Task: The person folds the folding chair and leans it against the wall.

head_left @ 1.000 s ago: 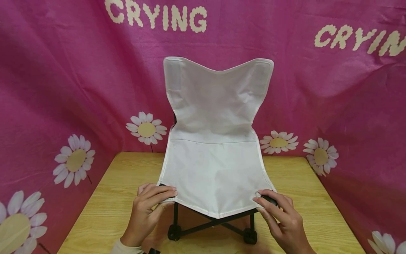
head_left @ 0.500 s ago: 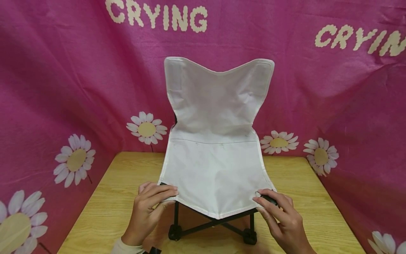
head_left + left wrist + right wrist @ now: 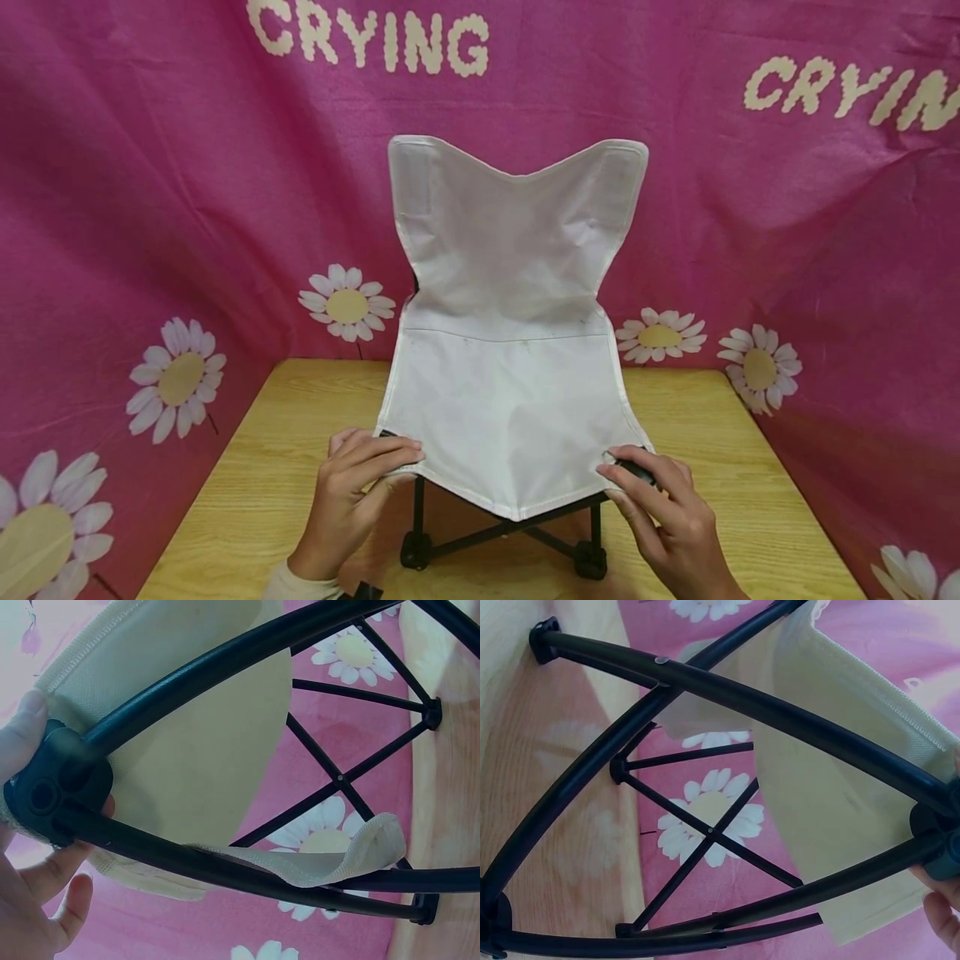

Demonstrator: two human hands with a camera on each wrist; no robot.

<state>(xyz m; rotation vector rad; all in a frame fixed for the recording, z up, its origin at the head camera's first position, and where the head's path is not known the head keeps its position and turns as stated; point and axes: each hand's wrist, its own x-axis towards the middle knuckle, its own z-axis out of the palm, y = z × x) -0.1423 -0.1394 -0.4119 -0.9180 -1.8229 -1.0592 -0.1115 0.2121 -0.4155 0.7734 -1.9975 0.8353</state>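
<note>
White chair (image 3: 517, 400) | on wooden table (image 3: 742, 467) | between hands (image 3: 345, 496), gripped at front corners (image 3: 636, 472)

A chair seat (image 3: 513, 412) of matt woven cloth stretches between the left hand (image 3: 348, 500) and right hand (image 3: 678, 521). Beneath them, smooth, softly glossy metal-looking tubes (image 3: 225, 666) meet plastic-looking joints (image 3: 64, 769). Below, wood-grain table (image 3: 750, 500); beyond, creased cloth curtain (image 3: 517, 100).

It's a booth, pink cloth walls (image 3: 697, 217) abt. wood tbl. (image 3: 757, 508)
</note>
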